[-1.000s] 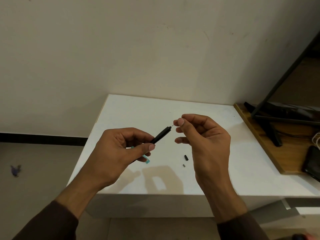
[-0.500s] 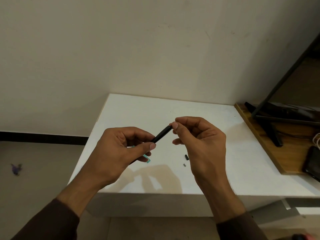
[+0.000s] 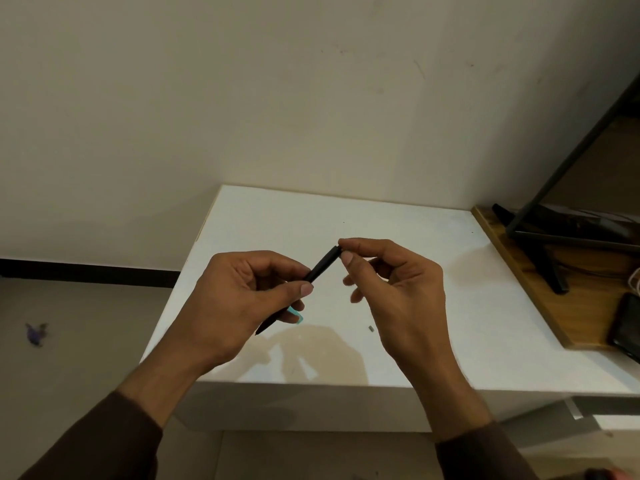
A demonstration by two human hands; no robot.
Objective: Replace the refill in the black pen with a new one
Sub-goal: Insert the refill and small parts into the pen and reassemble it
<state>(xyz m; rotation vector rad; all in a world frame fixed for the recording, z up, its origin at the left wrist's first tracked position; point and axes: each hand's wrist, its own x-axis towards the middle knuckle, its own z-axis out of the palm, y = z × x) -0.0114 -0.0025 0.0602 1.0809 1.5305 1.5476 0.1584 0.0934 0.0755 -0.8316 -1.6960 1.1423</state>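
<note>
My left hand (image 3: 242, 296) grips the black pen barrel (image 3: 323, 264) above the white table (image 3: 433, 258), the barrel slanting up to the right. A teal piece (image 3: 297, 316) pokes out under the left fingers. My right hand (image 3: 394, 289) pinches the barrel's upper end between thumb and forefinger; whatever sits between those fingertips is hidden. The barrel's lower tip (image 3: 263, 330) shows below the left hand.
A tiny dark part (image 3: 370, 328) lies on the table beside my right wrist. A wooden board (image 3: 512, 271) with a black stand (image 3: 550, 265) and a dark phone (image 3: 627, 327) borders the table on the right. Floor lies to the left.
My right hand moved left and closed onto the barrel's top end; the thin refill tip seen sticking out a second ago is no longer visible. A small black part on the table is now covered.
</note>
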